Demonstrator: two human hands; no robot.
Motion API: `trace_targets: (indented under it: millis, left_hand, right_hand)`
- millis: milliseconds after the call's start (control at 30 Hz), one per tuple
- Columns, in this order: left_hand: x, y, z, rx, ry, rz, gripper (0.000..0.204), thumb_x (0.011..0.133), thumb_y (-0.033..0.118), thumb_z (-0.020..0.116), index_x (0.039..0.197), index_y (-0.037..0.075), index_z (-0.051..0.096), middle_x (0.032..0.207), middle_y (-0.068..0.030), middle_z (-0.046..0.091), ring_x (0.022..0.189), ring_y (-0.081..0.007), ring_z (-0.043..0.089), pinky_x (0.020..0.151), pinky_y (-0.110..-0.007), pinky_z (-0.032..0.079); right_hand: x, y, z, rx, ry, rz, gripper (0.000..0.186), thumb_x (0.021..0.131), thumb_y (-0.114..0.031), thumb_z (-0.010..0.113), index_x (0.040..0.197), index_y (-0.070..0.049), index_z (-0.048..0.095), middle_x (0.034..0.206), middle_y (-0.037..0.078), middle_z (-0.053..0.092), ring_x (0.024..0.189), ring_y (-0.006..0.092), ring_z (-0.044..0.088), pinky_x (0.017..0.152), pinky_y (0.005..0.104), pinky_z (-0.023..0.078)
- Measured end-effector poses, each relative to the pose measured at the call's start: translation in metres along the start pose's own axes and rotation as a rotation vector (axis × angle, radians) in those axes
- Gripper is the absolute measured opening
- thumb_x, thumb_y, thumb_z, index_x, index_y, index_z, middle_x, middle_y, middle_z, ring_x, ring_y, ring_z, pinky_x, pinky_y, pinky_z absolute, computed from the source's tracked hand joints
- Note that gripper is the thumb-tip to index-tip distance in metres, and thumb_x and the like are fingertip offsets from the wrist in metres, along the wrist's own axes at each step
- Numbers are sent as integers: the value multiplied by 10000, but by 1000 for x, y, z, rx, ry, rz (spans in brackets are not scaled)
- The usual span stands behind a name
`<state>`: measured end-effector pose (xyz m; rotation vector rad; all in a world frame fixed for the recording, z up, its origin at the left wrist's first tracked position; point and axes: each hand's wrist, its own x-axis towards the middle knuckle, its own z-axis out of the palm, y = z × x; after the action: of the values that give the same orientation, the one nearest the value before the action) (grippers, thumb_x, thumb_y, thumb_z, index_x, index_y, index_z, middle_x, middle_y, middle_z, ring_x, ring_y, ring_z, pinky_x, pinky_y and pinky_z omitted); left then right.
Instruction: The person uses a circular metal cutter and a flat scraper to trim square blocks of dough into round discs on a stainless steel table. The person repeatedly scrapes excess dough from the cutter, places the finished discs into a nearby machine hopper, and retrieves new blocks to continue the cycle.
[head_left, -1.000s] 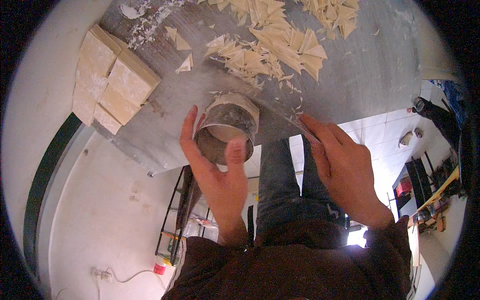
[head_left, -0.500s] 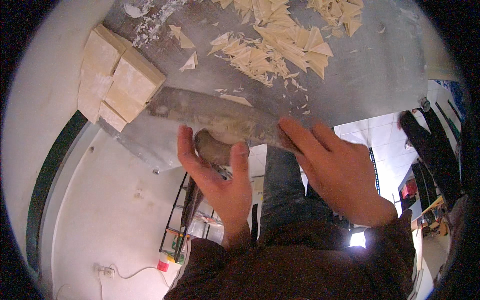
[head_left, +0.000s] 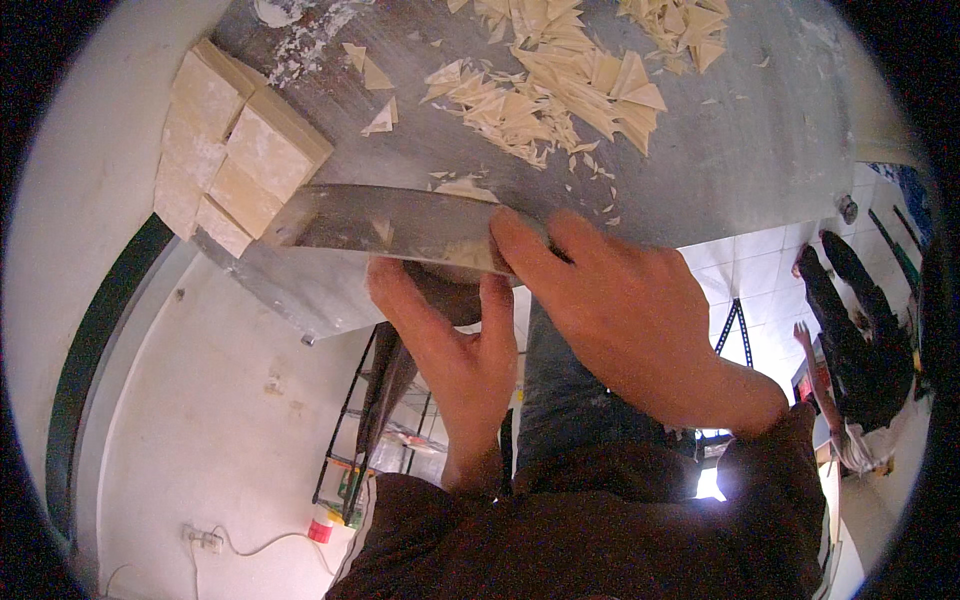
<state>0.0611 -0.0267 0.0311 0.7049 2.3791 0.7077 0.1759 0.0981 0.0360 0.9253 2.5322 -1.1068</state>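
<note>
My right hand (head_left: 620,320) grips a large, wide-bladed knife (head_left: 400,222) at its right end. The blade lies level across the front edge of the table, its far end by the stacked dough sheets. Below the blade my left hand (head_left: 450,360) is closed around a dark, rounded object (head_left: 445,292), thumb on one side and fingers on the other. The knife hides much of this object, so I cannot tell its kind. Thin cut pieces of pale dough (head_left: 560,80) lie in a loose heap beyond the knife.
Flour-dusted square dough sheets (head_left: 262,160) are stacked at the table's left edge. The metal-grey table (head_left: 760,150) carries scattered scraps and loose flour (head_left: 315,45). A wire shelf (head_left: 345,440) stands below left. Another person (head_left: 860,340) is at the far right.
The knife has shifted left and now covers more of the dark rounded object. My right hand has moved left with it. The other person at the right shows more fully.
</note>
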Motion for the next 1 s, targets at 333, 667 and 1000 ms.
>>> trace_targets:
  millis: [333, 667, 1000]
  left_hand:
    - [7, 11, 1, -1, -23, 9, 755, 913, 140, 759, 1487, -92, 327, 1448, -292, 398, 1370, -431, 389, 1180, -510, 268]
    - [5, -3, -1, 6, -35, 26, 759, 917, 126, 748, 1489, -106, 307, 1459, -314, 373, 1371, -460, 380, 1183, -521, 260]
    - [8, 4, -2, 105, -29, 29, 755, 942, 141, 742, 1510, -91, 303, 1470, -293, 382, 1380, -429, 388, 1184, -498, 269]
  right_hand:
    - [-32, 27, -20, 169, -119, 192, 444, 946, -174, 662, 1385, -191, 591, 894, 75, 609, 684, 322, 681, 587, 431, 565]
    - [-15, 20, -15, 39, -155, 38, 430, 918, -165, 651, 1344, -166, 598, 914, 61, 622, 702, 291, 694, 582, 413, 567]
    - [19, 9, -2, 60, -114, -8, 397, 937, -171, 605, 1328, -112, 579, 933, 72, 641, 680, 325, 709, 588, 436, 583]
